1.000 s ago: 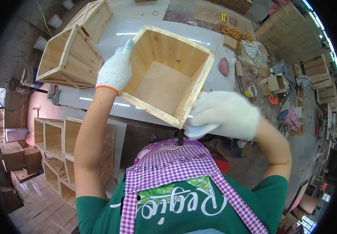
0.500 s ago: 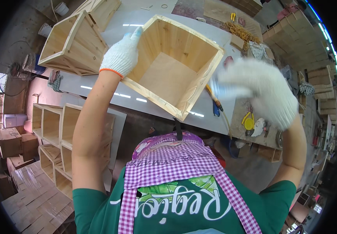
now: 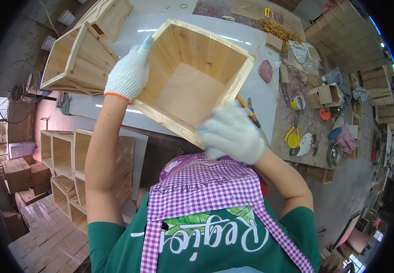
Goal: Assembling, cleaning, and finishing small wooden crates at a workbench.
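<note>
An open-topped wooden box (image 3: 236, 45) of pale pine, its mouth turned toward me, rests tilted on the white tabletop. A plain, lighter panel forms its bottom. My left hand (image 3: 127, 73), in a white knitted glove with an orange cuff, grips the left rim, its thumb and fingers astride the edge. At the box's near right corner is my right hand (image 3: 233, 133), gloved in white too. Motion smears its fingers, and it hides part of that corner and rim. Beside it on the table lies an air hose with an orange and dark fitting (image 3: 253, 117).
More pine boxes (image 3: 90, 59) stand at the left of the white table (image 3: 128, 43). Below left are stacked wooden boxes (image 3: 62, 152). A side bench (image 3: 276, 132) at right carries yellow-handled scissors (image 3: 292, 138), a tape roll (image 3: 297, 103) and a metal bowl (image 3: 334, 154). Yellow cord (image 3: 276, 31) lies farther back.
My right hand has swung from the right, clear of the box, in to its near right corner. The box and my left hand have shifted slightly left in view.
</note>
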A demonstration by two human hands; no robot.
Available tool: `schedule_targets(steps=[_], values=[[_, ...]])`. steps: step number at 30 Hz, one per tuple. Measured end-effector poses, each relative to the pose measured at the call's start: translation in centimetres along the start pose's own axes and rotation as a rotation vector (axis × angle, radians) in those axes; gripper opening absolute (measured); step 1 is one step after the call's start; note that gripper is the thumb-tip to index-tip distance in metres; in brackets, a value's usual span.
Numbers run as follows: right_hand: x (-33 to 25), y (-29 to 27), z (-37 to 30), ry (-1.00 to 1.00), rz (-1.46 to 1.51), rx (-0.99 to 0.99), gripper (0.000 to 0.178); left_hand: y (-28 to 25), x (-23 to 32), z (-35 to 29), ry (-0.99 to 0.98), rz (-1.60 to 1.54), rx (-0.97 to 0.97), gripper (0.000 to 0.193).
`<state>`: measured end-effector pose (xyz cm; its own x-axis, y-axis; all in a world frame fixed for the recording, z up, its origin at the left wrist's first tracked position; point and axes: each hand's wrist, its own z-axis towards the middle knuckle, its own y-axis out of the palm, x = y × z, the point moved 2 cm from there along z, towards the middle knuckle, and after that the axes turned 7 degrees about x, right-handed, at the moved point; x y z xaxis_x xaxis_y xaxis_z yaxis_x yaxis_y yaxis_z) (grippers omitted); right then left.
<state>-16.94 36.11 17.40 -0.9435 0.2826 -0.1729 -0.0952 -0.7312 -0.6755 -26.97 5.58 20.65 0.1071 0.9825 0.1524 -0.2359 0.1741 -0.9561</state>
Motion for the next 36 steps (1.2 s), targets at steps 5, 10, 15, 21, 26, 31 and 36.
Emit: schedule_targets(steps=[5,10,15,21,26,31,36], values=[[6.2,1.9,0.1,-0.03,-0.147,0.027,0.024,0.1,-1.1,0.3,0.055,0.005,-0.002,0.068],[2.5,2.0,5.9,0.559,-0.303,-0.961,0.032,-0.1,-0.9,0.0,0.038,0.014,0.008,0.07],[7.7,1.8,3.4,0.566,-0.364,-0.614,0.052,-0.4,-1.0,-0.4,0.075,-0.035,0.036,0.069],[16.9,-2.4,-1.1,0.265,-0.358,0.389,0.05,-0.3,-0.6,-0.3,0.046,-0.015,0.056,0.07],[22.4,-4.5,-1.4,0.462,-0.29,0.209,0.045,-0.8,0.2,-0.3,0.008,-0.058,-0.014,0.07],[21.3,-5.1,3.8,0.022,0.01,-0.218,0.043,-1.6,0.9,0.5,-0.067,-0.06,-0.054,0.069],[23.6,-3.9,10.1,-0.07,0.113,-0.514,0.036,-1.8,1.0,0.1,-0.103,-0.09,-0.09,0.069]])
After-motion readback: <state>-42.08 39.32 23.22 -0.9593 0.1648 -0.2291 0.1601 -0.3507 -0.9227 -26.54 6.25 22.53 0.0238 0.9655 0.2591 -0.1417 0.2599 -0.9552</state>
